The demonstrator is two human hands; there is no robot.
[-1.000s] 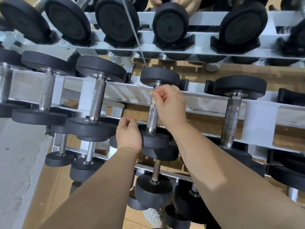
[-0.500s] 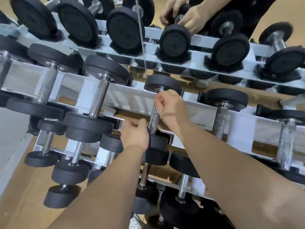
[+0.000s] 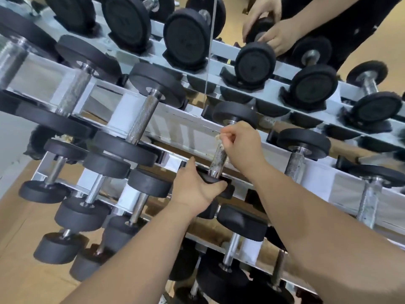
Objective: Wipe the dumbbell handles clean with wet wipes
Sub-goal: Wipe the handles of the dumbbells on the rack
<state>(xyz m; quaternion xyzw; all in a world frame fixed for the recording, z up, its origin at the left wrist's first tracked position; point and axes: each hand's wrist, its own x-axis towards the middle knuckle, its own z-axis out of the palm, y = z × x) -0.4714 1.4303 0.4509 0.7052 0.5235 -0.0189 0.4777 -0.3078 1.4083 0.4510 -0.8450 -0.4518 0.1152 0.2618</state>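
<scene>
Status on the mid-tier dumbbell (image 3: 219, 163): it sits in its cradle on the rack (image 3: 182, 128), with the handle (image 3: 217, 159) running away from me. Its near head (image 3: 215, 181) is toward me and its far head (image 3: 235, 114) is at the back rail

Left hand (image 3: 195, 190): the grip is curled round the near head, thumb across its front edge, bracing it

Right hand (image 3: 240, 143) is at the far end of the handle, just under the far head. Its grip is pressed together, thumb and fingers pinching the wet wipe (image 3: 219, 135) against the knurling. Only a small frayed scrap of wipe shows past the fingertips; the rest is hidden in the hand

The handle between the right hand and the near head looks speckled, so I judge this one partly wiped at most

Risks from here:
- The wipe is bunched small. A stroke toward the near head could clean only one side of the handle and leave the back dirty
- The knurling could shred the wipe and leave lint on the handle
- If the left grip slackens, the dumbbell could roll in the cradle and nip my fingers against the rack
- The next dumbbell (image 3: 303, 142), to the right of this one, sits near; a wide wrist swing could knock it
</scene>
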